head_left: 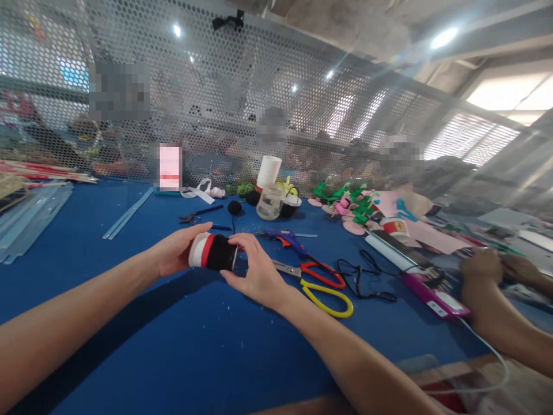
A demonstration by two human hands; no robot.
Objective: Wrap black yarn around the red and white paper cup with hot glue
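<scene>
A paper cup (211, 251), banded white, red and black, is lying on its side in the middle of the frame, held just above the blue tabletop (181, 346). The left hand (175, 251) is cupping its white end, thumb stretched along the top. The right hand (254, 271) is pinching the black end, fingers curled round the rim.

Just right of the right hand, a pair of scissors (322, 285) with red and yellow handles is lying flat on the tabletop, and a blue glue gun (287, 241) is resting just above them. A black cord (367, 282) is looping further right, beside a pink-cased phone (432, 294).

Above the cup, toward the frame's centre, a clear jar (270, 202) is standing next to a stack of white cups (268, 172). Green and pink craft scraps (349, 202) are lying scattered to the upper right.

At the right edge, another person's hands (496, 268) are working close together over the tabletop. A perforated metal screen (216, 104) is running across the back.
</scene>
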